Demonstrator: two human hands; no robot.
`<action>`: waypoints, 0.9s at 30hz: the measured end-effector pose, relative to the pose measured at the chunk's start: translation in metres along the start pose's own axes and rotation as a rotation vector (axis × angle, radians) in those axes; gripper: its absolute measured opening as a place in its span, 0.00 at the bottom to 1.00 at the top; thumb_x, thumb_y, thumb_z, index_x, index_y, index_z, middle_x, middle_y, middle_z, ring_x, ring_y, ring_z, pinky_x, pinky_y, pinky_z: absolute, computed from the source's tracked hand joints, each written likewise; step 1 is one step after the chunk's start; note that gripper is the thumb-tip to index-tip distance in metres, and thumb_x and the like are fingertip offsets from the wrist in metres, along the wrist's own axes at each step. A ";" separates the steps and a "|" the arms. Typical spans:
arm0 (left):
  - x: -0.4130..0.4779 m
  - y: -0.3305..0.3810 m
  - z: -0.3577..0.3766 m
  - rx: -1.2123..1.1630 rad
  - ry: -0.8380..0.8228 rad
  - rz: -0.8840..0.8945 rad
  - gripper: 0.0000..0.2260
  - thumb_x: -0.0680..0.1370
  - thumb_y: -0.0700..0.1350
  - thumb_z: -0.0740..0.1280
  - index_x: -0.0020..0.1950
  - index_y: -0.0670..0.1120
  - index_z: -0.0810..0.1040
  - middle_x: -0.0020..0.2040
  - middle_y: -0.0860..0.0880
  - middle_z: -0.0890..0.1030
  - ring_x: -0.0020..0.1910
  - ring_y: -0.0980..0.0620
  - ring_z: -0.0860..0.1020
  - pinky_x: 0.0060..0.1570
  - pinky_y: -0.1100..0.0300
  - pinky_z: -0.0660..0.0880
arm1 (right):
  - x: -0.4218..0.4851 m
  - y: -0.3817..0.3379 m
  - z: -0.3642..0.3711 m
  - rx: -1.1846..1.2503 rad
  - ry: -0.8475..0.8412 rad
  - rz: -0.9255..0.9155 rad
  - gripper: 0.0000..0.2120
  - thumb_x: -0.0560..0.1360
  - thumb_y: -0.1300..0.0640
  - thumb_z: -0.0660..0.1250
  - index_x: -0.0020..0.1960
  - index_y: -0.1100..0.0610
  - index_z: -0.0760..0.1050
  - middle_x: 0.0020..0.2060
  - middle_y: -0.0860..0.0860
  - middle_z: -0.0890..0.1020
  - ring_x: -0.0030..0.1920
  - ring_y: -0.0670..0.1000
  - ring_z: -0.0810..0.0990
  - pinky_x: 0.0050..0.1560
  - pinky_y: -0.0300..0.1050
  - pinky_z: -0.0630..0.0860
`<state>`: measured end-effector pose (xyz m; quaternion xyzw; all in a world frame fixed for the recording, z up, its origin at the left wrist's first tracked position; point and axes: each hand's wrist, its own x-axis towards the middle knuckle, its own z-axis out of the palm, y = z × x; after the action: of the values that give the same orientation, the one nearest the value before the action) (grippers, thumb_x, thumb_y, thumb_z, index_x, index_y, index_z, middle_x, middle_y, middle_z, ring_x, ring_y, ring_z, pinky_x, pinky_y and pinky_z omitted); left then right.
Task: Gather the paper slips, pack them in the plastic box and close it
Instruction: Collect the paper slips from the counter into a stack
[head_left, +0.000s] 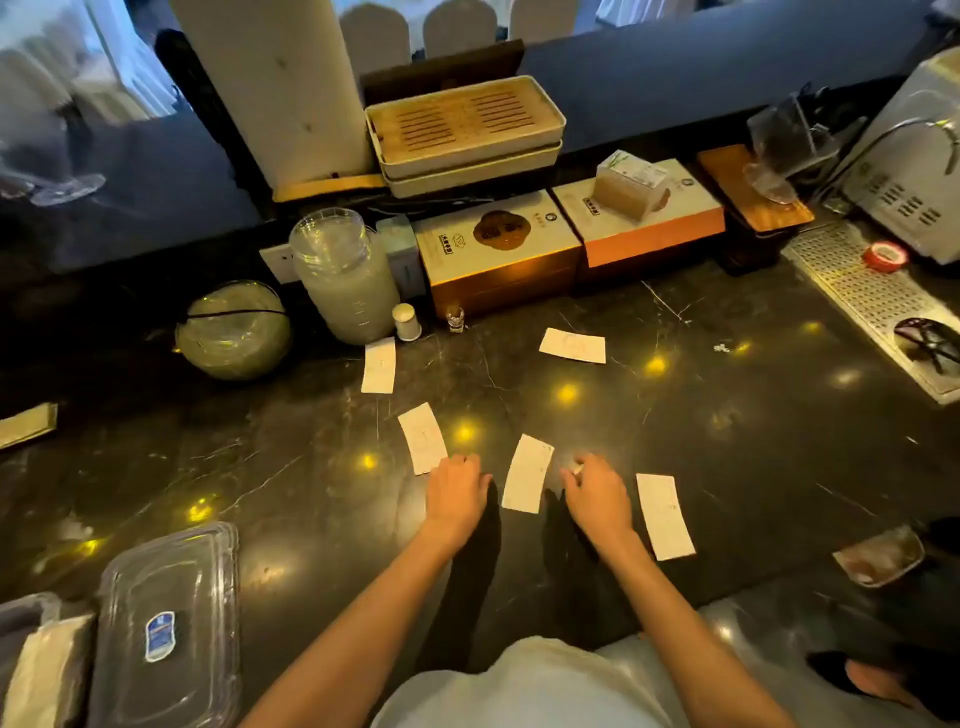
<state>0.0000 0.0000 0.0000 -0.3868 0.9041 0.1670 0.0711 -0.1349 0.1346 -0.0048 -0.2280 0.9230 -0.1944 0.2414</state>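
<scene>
Both hands flat on the dark marble counter (727, 441), left hand (457, 493) fingertips touching one white paper slip (422, 438), right hand (597, 496) loosely curled holding nothing, clear plastic lidded box (166, 623) at 8 o'clock.

White paper slips (527, 474) on black, white-veined marble bench (727, 467); clear plastic lid (171, 623) with blue-white label (159, 635); orange-sided white box (644, 218); red tape roll (885, 255).

A dark, white-veined marble surface (727, 467) mirrors small yellow ceiling lights. Behind it rises a dark blue partition (701, 78), with pale round-backed chairs (457, 26) beyond. Cool daylight glows at the upper left.
</scene>
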 end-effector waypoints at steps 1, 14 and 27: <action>0.004 0.006 0.006 -0.054 -0.039 -0.036 0.11 0.81 0.49 0.62 0.55 0.43 0.78 0.54 0.43 0.82 0.53 0.45 0.79 0.52 0.52 0.77 | 0.004 -0.002 0.003 0.023 -0.039 0.030 0.18 0.79 0.50 0.64 0.64 0.61 0.74 0.59 0.59 0.80 0.60 0.60 0.79 0.60 0.55 0.77; 0.039 0.020 0.042 -0.838 -0.150 -0.457 0.13 0.74 0.44 0.73 0.48 0.44 0.69 0.46 0.43 0.77 0.44 0.46 0.76 0.43 0.55 0.72 | 0.040 -0.031 0.037 0.223 -0.232 0.084 0.13 0.78 0.61 0.63 0.62 0.57 0.75 0.55 0.56 0.83 0.56 0.57 0.80 0.47 0.45 0.74; 0.004 -0.097 -0.014 -1.740 -0.143 -0.648 0.16 0.79 0.33 0.57 0.61 0.49 0.73 0.54 0.45 0.83 0.50 0.48 0.84 0.42 0.54 0.82 | 0.021 -0.150 0.089 0.431 -0.464 -0.046 0.10 0.76 0.65 0.63 0.53 0.58 0.80 0.48 0.57 0.84 0.40 0.53 0.82 0.43 0.51 0.82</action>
<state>0.0677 -0.0700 -0.0122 -0.5261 0.3021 0.7816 -0.1453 -0.0549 -0.0219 -0.0136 -0.2306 0.7755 -0.3335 0.4839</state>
